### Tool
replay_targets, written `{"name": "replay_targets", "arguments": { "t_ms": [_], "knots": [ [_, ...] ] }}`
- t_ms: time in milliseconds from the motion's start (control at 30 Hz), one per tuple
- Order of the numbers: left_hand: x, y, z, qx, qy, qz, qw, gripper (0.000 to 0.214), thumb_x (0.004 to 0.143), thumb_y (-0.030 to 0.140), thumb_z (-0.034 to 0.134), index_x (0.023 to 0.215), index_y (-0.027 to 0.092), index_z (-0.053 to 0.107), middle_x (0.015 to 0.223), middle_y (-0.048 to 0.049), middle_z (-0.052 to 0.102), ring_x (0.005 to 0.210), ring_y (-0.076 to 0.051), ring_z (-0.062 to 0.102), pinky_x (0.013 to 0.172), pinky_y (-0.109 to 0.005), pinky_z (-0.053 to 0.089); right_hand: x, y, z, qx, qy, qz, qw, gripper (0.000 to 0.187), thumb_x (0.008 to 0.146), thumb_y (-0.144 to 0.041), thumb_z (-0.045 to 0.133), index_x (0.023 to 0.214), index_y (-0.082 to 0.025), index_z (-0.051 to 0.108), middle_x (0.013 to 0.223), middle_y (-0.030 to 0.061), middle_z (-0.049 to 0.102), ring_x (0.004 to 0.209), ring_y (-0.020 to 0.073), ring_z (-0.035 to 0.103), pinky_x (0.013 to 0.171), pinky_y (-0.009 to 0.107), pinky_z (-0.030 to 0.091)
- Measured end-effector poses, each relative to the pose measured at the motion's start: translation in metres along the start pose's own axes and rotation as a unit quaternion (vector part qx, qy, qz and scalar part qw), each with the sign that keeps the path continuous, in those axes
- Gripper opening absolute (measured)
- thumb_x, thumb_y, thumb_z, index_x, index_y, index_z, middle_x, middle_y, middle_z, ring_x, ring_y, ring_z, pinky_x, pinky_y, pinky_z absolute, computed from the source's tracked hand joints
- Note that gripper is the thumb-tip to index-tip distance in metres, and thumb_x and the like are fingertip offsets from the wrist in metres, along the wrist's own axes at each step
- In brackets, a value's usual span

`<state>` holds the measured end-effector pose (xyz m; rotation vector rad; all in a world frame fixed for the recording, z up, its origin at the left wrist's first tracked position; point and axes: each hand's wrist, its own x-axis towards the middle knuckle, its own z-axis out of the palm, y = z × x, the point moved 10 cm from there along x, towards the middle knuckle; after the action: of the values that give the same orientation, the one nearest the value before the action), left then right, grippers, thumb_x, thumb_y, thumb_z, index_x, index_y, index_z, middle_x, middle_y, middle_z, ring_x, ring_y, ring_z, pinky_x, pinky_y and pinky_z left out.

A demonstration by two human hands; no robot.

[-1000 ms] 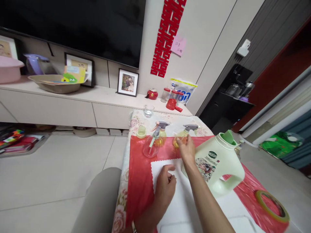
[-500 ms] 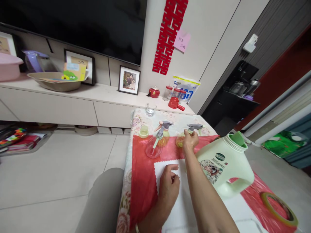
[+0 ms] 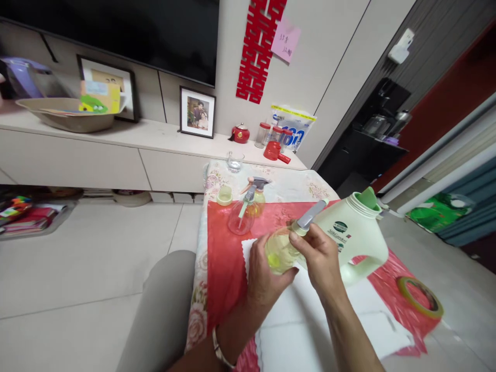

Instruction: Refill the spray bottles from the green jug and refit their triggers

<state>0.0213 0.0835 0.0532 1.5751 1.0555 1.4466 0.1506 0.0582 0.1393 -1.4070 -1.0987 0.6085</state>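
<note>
Tilted between my two hands is a clear spray bottle (image 3: pixel 279 250) with a grey trigger head and some yellow-green liquid inside. My left hand (image 3: pixel 262 276) wraps round its body from the left and below. At its neck, just under the spray head, the fingers of my right hand (image 3: pixel 318 253) are closed. Beyond my hands stand a clear pinkish spray bottle (image 3: pixel 240 219) and a yellowish spray bottle (image 3: pixel 259 201), partly hidden behind it. A large pale green detergent jug (image 3: pixel 354 235), its mouth uncapped with a green spout showing, is right of my right hand.
White sheets (image 3: pixel 294 330) lie on a red plastic cover (image 3: pixel 225 263) over a floral tablecloth (image 3: pixel 197 310). A roll of tape (image 3: pixel 403 289) rests at the right edge. A pale green cap (image 3: pixel 225 196) and a glass cup (image 3: pixel 234 163) are toward the back.
The grey-headed spray bottle has been lifted off the table and brought nearer by my right hand. My left hand has moved from above the white sheet to grip its body.
</note>
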Motion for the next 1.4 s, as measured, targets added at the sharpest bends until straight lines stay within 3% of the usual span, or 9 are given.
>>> {"name": "replay_targets", "arguments": {
  "t_ms": [133, 300, 433, 533, 767, 967, 1133, 1233, 1400],
  "knots": [
    [-0.007, -0.011, 0.014, -0.069, -0.073, -0.083, 0.991, 0.083, 0.058, 0.017, 0.082, 0.131, 0.024, 0.042, 0.124, -0.0107, 0.064, 0.114, -0.031, 0.065, 0.096, -0.048, 0.056, -0.008, 0.005, -0.011, 0.080, 0.027, -0.007, 0.996, 0.039, 0.072, -0.038, 0.083, 0.105, -0.023, 0.070, 0.104, 0.0038, 0.071, 0.095, 0.0207, 0.064, 0.082, 0.033, 0.052],
    [-0.011, -0.006, 0.017, -0.072, -0.104, -0.078, 0.989, 0.079, 0.057, 0.019, 0.083, 0.126, 0.024, 0.045, 0.118, -0.0078, 0.065, 0.110, -0.029, 0.065, 0.095, -0.047, 0.056, -0.013, 0.004, -0.032, 0.105, 0.147, -0.024, 0.983, 0.038, 0.066, -0.033, 0.088, 0.099, -0.022, 0.070, 0.098, 0.0026, 0.071, 0.088, 0.0165, 0.065, 0.079, 0.030, 0.053],
    [-0.013, -0.002, 0.023, -0.106, -0.149, -0.086, 0.979, 0.077, 0.056, 0.019, 0.083, 0.123, 0.025, 0.047, 0.115, -0.0062, 0.067, 0.105, -0.027, 0.067, 0.091, -0.044, 0.057, -0.008, -0.004, -0.023, 0.169, 0.054, -0.022, 0.984, 0.047, 0.070, -0.031, 0.086, 0.114, -0.026, 0.069, 0.106, 0.0057, 0.073, 0.097, 0.0212, 0.068, 0.088, 0.038, 0.054],
    [-0.013, -0.001, 0.023, -0.120, -0.155, -0.086, 0.977, 0.076, 0.056, 0.019, 0.083, 0.123, 0.024, 0.047, 0.118, -0.0069, 0.066, 0.107, -0.027, 0.066, 0.093, -0.044, 0.056, -0.010, -0.009, -0.012, 0.173, -0.035, -0.032, 0.984, 0.037, 0.080, -0.034, 0.078, 0.115, -0.027, 0.070, 0.114, 0.0075, 0.072, 0.107, 0.0238, 0.066, 0.097, 0.044, 0.051],
    [-0.013, -0.003, 0.023, -0.123, -0.142, -0.080, 0.979, 0.076, 0.058, 0.016, 0.082, 0.124, 0.024, 0.047, 0.119, -0.0082, 0.066, 0.111, -0.028, 0.065, 0.096, -0.046, 0.056, -0.006, -0.012, -0.031, 0.096, 0.055, -0.084, 0.990, 0.028, 0.075, -0.028, 0.081, 0.101, -0.025, 0.073, 0.103, 0.0035, 0.071, 0.094, 0.0199, 0.065, 0.087, 0.038, 0.053],
    [-0.014, -0.013, 0.027, -0.114, -0.141, -0.103, 0.978, 0.078, 0.058, 0.016, 0.083, 0.126, 0.023, 0.047, 0.122, -0.0093, 0.065, 0.112, -0.027, 0.066, 0.098, -0.045, 0.056, -0.002, -0.081, -0.064, 0.132, 0.139, -0.173, 0.966, 0.021, 0.079, -0.028, 0.076, 0.098, -0.022, 0.071, 0.099, 0.0031, 0.069, 0.083, 0.0187, 0.068, 0.087, 0.047, 0.055],
    [-0.007, -0.022, 0.008, -0.067, -0.058, -0.131, 0.987, 0.078, 0.060, 0.020, 0.083, 0.128, 0.020, 0.044, 0.120, -0.0121, 0.064, 0.111, -0.029, 0.065, 0.097, -0.049, 0.055, -0.031, -0.144, -0.100, 0.075, 0.218, -0.301, 0.925, 0.010, 0.084, -0.021, 0.069, 0.094, -0.022, 0.070, 0.115, 0.0042, 0.065, 0.081, 0.0176, 0.068, 0.080, 0.047, 0.058],
    [-0.003, -0.022, -0.005, -0.049, -0.003, -0.132, 0.990, 0.077, 0.061, 0.024, 0.083, 0.127, 0.018, 0.044, 0.119, -0.0146, 0.063, 0.109, -0.030, 0.065, 0.095, -0.050, 0.055, -0.036, -0.126, -0.116, 0.040, 0.229, -0.256, 0.938, 0.014, 0.081, -0.024, 0.074, 0.094, -0.020, 0.070, 0.103, 0.0051, 0.068, 0.080, 0.0200, 0.068, 0.074, 0.043, 0.057],
    [-0.001, -0.008, -0.027, -0.052, 0.084, -0.075, 0.992, 0.078, 0.062, 0.028, 0.082, 0.129, 0.018, 0.044, 0.119, -0.0150, 0.063, 0.108, -0.030, 0.066, 0.094, -0.049, 0.057, -0.032, -0.019, -0.093, -0.090, 0.131, -0.040, 0.987, 0.026, 0.078, -0.044, 0.075, 0.088, -0.020, 0.068, 0.082, 0.0020, 0.066, 0.077, 0.0182, 0.061, 0.071, 0.033, 0.050]
  ]
}}
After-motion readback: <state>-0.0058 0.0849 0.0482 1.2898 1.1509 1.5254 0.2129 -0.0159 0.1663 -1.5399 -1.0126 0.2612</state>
